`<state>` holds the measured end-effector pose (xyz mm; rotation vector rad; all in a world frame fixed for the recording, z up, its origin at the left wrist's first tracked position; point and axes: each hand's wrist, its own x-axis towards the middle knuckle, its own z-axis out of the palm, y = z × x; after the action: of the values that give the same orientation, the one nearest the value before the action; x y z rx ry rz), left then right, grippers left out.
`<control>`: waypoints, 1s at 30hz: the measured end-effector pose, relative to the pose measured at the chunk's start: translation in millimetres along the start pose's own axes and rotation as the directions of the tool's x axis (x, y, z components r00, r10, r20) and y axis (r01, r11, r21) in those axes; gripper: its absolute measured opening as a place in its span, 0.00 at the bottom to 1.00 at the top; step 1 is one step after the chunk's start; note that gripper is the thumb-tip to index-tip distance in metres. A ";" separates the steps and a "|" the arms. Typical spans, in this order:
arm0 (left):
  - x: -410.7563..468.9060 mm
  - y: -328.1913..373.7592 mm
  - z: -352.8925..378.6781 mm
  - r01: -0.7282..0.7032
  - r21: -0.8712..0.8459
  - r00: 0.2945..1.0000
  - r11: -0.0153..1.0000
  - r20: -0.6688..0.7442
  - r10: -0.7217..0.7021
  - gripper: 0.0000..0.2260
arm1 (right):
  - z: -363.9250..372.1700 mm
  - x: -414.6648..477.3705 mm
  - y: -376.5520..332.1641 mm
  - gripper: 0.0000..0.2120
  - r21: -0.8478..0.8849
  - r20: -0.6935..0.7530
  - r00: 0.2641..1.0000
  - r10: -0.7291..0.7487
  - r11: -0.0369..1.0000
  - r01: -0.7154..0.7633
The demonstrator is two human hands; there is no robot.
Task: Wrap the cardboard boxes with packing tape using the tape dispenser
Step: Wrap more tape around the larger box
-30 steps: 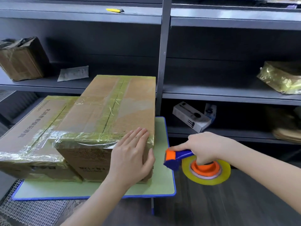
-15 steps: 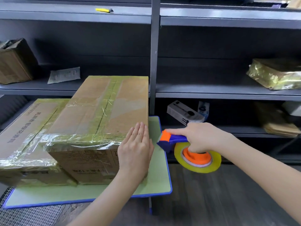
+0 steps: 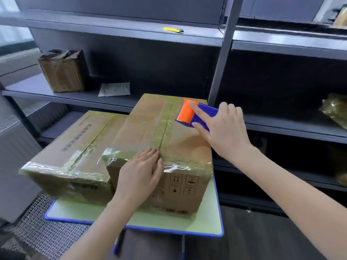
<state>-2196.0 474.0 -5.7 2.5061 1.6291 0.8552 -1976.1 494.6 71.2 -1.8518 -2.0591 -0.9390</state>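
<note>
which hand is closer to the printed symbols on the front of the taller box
Left. The left hand lies flat over the taller box's near top edge, just left of the symbols. The right hand grips the tape dispenser over the far part of the box top.

Right hand (image 3: pixel 225 132) rose from beside the table (image 3: pixel 169 222) edge, where it had held the tape dispenser (image 3: pixel 195 114) low and clear of the cardboard. It carried the dispenser up to the top of the taller box (image 3: pixel 150 132), far right part, orange end leading. The yellow tape roll, seen earlier under this hand, was now hidden. Left hand (image 3: pixel 140 173) slid from the box's near right corner to the middle of its near top edge, fingers flat at the seam.
</note>
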 end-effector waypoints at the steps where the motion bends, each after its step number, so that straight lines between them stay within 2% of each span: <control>1: -0.4 -9.7 -3.8 0.014 0.002 1.000 1.000 0.004 -0.014 0.21 | -1.0 3.7 -7.9 0.26 0.001 -0.005 1.000 -0.008 1.000 0.008; 4: -4.4 -35.8 -13.0 0.049 -0.003 0.999 0.999 -0.018 -0.049 0.20 | 1.8 10.9 -35.6 0.26 0.039 -0.056 0.998 -0.039 0.998 0.042; 6: -8.1 -50.3 -18.3 0.091 -0.050 0.993 0.995 -0.068 -0.094 0.16 | 9.0 13.2 -55.8 0.29 0.087 -0.083 0.995 -0.061 0.994 0.068; 10: -13.5 -78.2 -30.4 0.237 -0.070 0.959 0.969 -0.140 -0.245 0.16 | 26.6 12.6 -84.7 0.39 0.182 -0.075 0.994 -0.081 0.979 0.094; 12: -14.5 -95.1 -33.7 0.346 -0.099 0.931 0.933 -0.086 -0.355 0.17 | 33.5 11.0 -93.9 0.40 0.206 -0.058 0.996 -0.065 0.976 0.076; 14: -13.7 -110.2 -34.0 0.402 -0.153 0.913 0.903 0.000 -0.407 0.18 | 37.5 10.9 -99.1 0.40 0.213 -0.056 0.998 -0.036 0.976 0.047; 17: -9.9 -120.9 -32.7 0.409 -0.303 0.912 0.861 0.129 -0.388 0.13 | 38.6 9.4 -104.8 0.38 0.152 -0.084 0.996 -0.007 0.988 0.020; 19: -9.0 -123.1 -33.0 0.397 -0.348 0.918 0.849 0.138 -0.372 0.11 | 36.1 6.8 -113.7 0.32 0.102 -0.142 0.989 -0.027 0.994 0.042; 21: -9.3 -126.3 -33.4 0.394 -0.352 0.918 0.849 0.113 -0.379 0.11 | 31.5 6.3 -129.0 0.27 0.157 -0.231 0.967 -0.109 0.977 0.148; 23: -9.5 -129.6 -34.0 0.385 -0.359 0.923 0.850 0.138 -0.360 0.12 | 25.7 9.3 -147.5 0.25 0.295 -0.281 0.935 -0.214 0.908 0.297; 25: -8.9 -130.9 -35.8 0.366 -0.404 0.930 0.838 0.178 -0.321 0.12 | 22.1 14.6 -165.2 0.21 0.403 -0.220 0.910 -0.352 0.816 0.414; 27: -8.1 -132.3 -36.8 0.340 -0.461 0.940 0.820 0.191 -0.283 0.10 | 22.2 22.2 -178.8 0.16 0.503 -0.081 0.885 -0.458 0.748 0.433; 30: -7.2 -138.7 -34.0 0.305 -0.529 0.952 0.792 0.175 -0.250 0.07 | 30.2 35.6 -188.7 0.25 0.609 0.149 0.818 -0.555 0.703 0.366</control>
<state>-2329.7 521.4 -23.6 1.8296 1.4078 0.9749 -2154.4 540.4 9.1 -1.2369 -2.7000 -0.0359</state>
